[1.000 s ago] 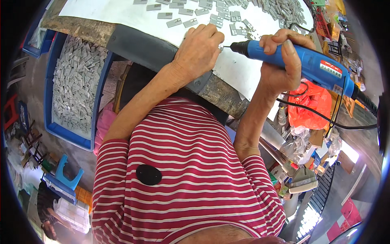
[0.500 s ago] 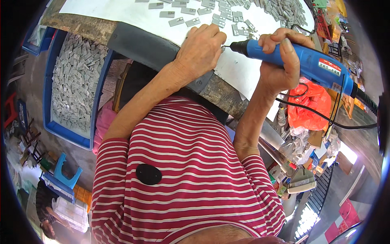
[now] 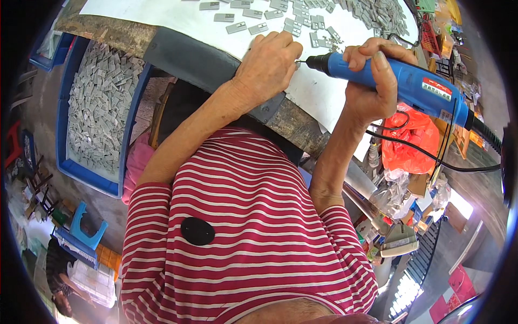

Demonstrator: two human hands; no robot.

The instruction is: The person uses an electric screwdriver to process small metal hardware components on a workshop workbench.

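My right hand (image 3: 377, 81) is wrapped round a blue electric screwdriver (image 3: 402, 81), held almost level with its black nose to the left. The thin bit (image 3: 300, 61) reaches the fingertips of my left hand (image 3: 270, 62). That hand is closed in a pinch at the table's near edge; its back hides whatever is in the fingers. Just beyond it, small grey blocks (image 3: 258, 28) with dark plates, looking like pencil sharpeners, lie spread on the white table sheet (image 3: 162, 16). A little heap of tiny metal bits, perhaps screws (image 3: 333, 36), sits past the screwdriver's nose.
A blue bin (image 3: 86, 175) full of grey pieces stands at the left below the table. More grey pieces are heaped (image 3: 380, 19) at the far right. A black cable (image 3: 426, 154) hangs near a red plastic bag (image 3: 413, 143). Another person (image 3: 62, 275) is at lower left.
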